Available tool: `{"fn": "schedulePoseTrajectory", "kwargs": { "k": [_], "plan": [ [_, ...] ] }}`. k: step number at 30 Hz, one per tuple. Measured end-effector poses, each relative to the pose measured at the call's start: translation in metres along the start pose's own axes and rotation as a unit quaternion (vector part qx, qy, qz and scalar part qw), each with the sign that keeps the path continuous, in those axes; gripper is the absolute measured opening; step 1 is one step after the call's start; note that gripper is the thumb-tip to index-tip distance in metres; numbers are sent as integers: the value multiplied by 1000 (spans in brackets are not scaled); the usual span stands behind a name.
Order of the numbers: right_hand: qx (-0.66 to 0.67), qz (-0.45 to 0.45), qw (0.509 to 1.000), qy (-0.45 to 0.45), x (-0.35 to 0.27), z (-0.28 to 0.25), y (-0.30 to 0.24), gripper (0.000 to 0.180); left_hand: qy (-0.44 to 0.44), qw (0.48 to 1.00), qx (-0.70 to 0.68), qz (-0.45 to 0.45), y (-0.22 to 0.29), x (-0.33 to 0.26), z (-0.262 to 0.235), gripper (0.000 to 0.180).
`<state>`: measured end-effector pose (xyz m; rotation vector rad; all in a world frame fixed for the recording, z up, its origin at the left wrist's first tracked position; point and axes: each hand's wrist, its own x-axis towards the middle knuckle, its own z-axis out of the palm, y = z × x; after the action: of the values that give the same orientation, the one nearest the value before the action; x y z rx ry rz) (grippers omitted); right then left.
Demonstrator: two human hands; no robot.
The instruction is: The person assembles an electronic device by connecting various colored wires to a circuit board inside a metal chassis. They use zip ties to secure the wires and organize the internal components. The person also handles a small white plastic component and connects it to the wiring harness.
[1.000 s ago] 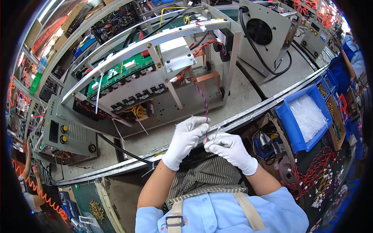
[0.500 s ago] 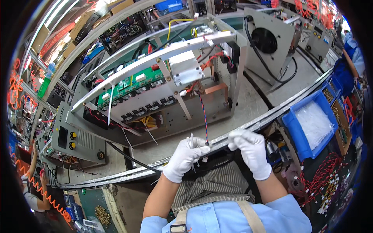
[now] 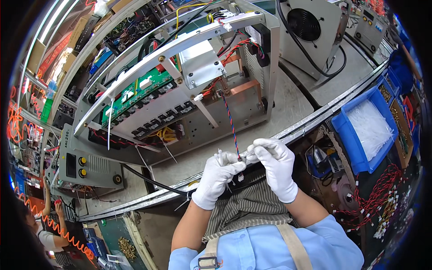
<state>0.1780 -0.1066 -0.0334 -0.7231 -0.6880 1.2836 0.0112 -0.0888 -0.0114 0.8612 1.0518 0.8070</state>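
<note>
A twisted red, blue and black wire (image 3: 231,123) runs down from inside the open grey machine chassis (image 3: 265,118). Near its lower end, my white-gloved left hand (image 3: 218,179) pinches it between thumb and forefinger. White cable ties stick out of the same hand, and a small white connector (image 3: 241,177) hangs just below. My right hand (image 3: 275,167), also gloved, is closed in a pinch beside the wire's end, close to the left fingertips. What lies between its fingers is too small to make out.
Blue bins (image 3: 366,130) at the right hold white cable ties and small metal parts. Red-black wires (image 3: 375,191) lie below them. A smaller grey machine (image 3: 85,164) stands left, and a fan panel (image 3: 303,27) at the back. A black cable (image 3: 153,181) crosses the bench edge. A co-worker is far left.
My right hand has moved left and come up to the wire's end beside my left hand. The left hand keeps its hold on the wire. The whole view has shifted slightly.
</note>
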Motion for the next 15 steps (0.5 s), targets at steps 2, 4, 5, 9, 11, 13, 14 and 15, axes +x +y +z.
{"fn": "schedulePoseTrajectory", "kwargs": {
  "k": [2, 4, 5, 9, 11, 13, 14, 15],
  "plan": [
    [-4, 4, 1000, -3, 1, -1, -1, 18, 3, 1000, 3, 2, -1, 1, 0, 8],
    [2, 13, 1000, 3, 2, -1, -4, 18, 4, 1000, 5, 4, -3, 3, -1, 8],
    [5, 17, 1000, 7, 2, -1, -5, 18, 3, 1000, 7, 5, -5, 5, -3, 8],
    [-23, 7, 1000, -3, 3, -2, -2, 19, -2, 1000, 8, -5, 1, 4, 2, 10],
    [-30, -1, 999, -11, 3, -3, -1, 19, -9, 1000, 0, 0, 1, 3, 2, 9],
    [-30, -20, 999, -13, 3, -1, 0, 18, -8, 1000, -3, 2, -1, 4, 1, 10],
    [-30, -30, 999, -14, 4, 0, 0, 18, -4, 1000, -3, 1, -4, 5, -1, 10],
    [-58, -10, 998, -25, 3, 0, -4, 17, 0, 1000, -2, -1, -6, 7, -3, 10]
  ]
}}
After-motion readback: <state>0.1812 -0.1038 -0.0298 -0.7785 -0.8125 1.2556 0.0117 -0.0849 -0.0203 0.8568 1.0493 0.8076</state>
